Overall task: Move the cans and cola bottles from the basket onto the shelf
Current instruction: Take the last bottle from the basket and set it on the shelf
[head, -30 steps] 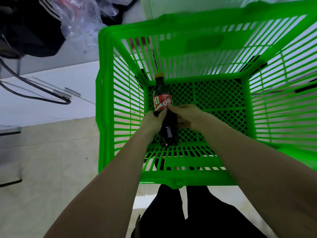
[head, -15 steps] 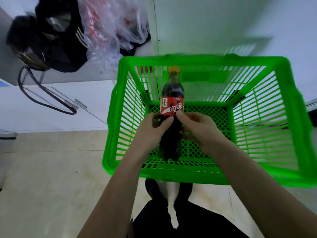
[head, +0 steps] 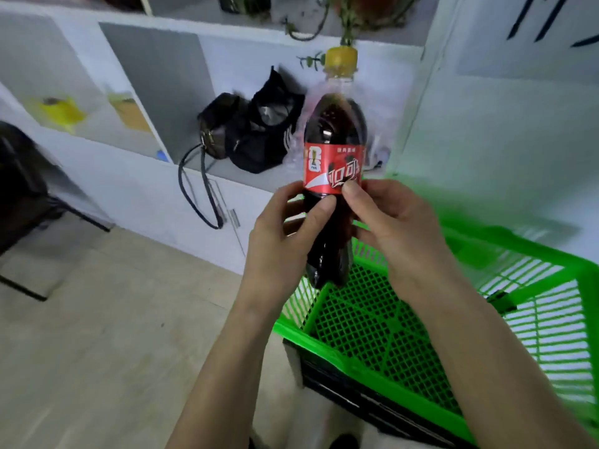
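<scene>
A white shelf (head: 227,176) carries a black bag (head: 220,128) and dark clothing (head: 262,137).

The cola bottle (head: 334,176) stands upright between left hand (head: 285,241) and right hand (head: 398,228), above the basket (head: 534,254); the shelf (head: 227,171) lies behind, bags (head: 249,131) on it.

Dark brown leather handbag (head: 217,129) with long black strap, touching crumpled black striped fabric bag (head: 264,137). Blurred yellow object (head: 61,112) in left cubby. Green trailing plant (head: 353,14) up top. Black metal chair frame (head: 35,218) on beige tiled floor (head: 97,335).
</scene>
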